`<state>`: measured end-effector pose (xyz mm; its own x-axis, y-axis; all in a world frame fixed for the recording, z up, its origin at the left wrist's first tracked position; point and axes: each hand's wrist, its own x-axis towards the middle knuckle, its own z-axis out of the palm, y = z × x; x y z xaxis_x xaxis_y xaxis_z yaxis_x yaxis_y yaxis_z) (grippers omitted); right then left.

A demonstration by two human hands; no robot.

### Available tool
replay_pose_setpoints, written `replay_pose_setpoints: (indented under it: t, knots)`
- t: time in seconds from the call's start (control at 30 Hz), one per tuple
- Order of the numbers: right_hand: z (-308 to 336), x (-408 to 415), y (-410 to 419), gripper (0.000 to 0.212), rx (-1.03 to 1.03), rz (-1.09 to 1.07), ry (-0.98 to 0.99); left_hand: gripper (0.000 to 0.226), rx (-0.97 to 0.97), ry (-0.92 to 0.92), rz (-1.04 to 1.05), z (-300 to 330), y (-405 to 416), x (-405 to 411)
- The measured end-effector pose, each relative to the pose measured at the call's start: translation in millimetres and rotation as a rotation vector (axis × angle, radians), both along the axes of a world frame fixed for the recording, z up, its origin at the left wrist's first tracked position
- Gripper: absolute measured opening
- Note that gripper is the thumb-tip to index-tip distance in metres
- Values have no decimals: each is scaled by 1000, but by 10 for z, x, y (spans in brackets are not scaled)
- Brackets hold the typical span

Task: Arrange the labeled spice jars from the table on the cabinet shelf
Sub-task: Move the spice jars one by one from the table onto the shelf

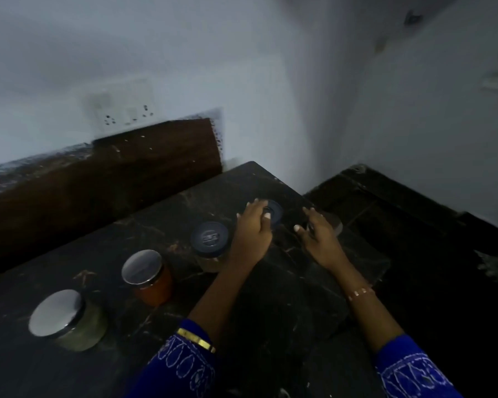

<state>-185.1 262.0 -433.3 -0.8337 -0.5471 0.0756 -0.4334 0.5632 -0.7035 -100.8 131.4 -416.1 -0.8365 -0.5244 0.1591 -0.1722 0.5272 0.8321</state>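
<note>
Several spice jars stand in a diagonal row on the dark marble table (270, 297). My left hand (253, 225) grips a dark-lidded jar (274, 211) from above near the table's far corner. My right hand (316, 234) closes round a steel-lidded jar (335, 222) at the table's right edge; most of that jar is hidden by the hand. Left of my hands stand a dark-blue-lidded jar (210, 245), an orange-filled jar with a steel lid (148, 277) and a greenish jar with a steel lid (66, 320). No labels can be read in the dim, blurred frame.
A brown wooden board (112, 173) leans against the wall behind the table. A wall socket plate (124, 113) sits above it. To the right, lower down, lies a dark floor or ledge (414, 231) in the room's corner.
</note>
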Motion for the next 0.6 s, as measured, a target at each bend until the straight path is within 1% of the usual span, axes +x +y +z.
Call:
replay_pose_setpoints:
  t: [0.17,0.33,0.47,0.6]
  knots:
    - [-358,-201,322,60,99,-99,22,39,83,-115,-45,-339,295,-62]
    - [-599,-445,367,76,106,-188,-52,41,141,-218,-54,-508,440,-7]
    - [-722,-672,333,91,81,-190,-82,41,200,-254,-6,-541,511,-33]
    - [-853,-816,349,100,11,-121,-155,40,247,-263,6,-561,643,-114]
